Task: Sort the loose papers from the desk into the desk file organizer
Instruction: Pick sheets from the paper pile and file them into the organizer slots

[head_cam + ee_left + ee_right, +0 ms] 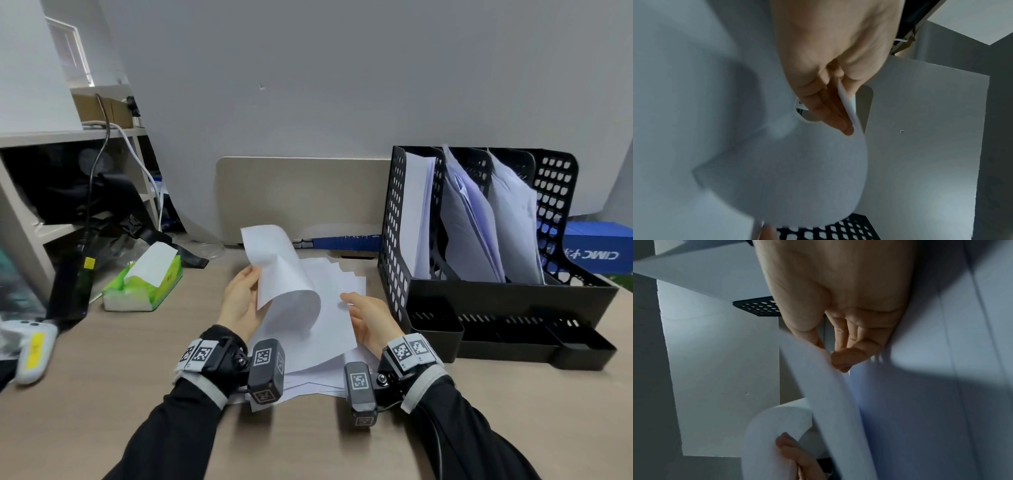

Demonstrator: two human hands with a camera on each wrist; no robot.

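Sorting partly done: one sheet lifted off the pile.

The organizer [479,240] at the desk's [102,394] right already holds papers in its three upright slots; a fanned pile [329,329] is left in front of the person. The left hand [239,305] pinches a curled sheet [284,274] by its edge, thumb against fingers [830,112]; the right hand [371,320] rests on the pile, its hold unclear. Bare desk lies between pile and organizer; the slots look crowded, their rims high.
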